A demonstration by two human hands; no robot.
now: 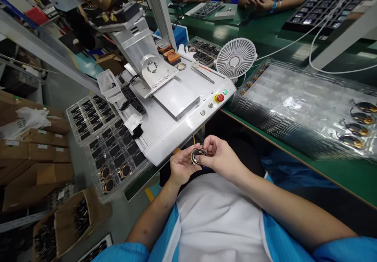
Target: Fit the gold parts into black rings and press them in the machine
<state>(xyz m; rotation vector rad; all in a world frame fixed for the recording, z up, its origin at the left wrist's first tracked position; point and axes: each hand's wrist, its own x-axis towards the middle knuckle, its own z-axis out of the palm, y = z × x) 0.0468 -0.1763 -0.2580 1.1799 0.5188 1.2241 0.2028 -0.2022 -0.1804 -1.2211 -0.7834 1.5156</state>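
Note:
Between my two hands, close in front of my body, is a round watch case [198,154] with a gold rim and a dark inside. My left hand [182,164] is closed around its left side and underside. Fingers of my right hand [219,154] press on its face and right edge. Small details inside the case are too fine to make out. Just beyond my hands is the front edge of a white machine [188,130] with a red stop button [220,98] and smaller push buttons.
At left, clear trays [101,152] hold dark parts and several gold-rimmed cases. A stack of clear trays [282,101] with watch parts lies right. A white fan [235,59], tweezers [203,74] and a metal fixture [147,61] stand ahead. Co-workers [265,0] sit across the green bench.

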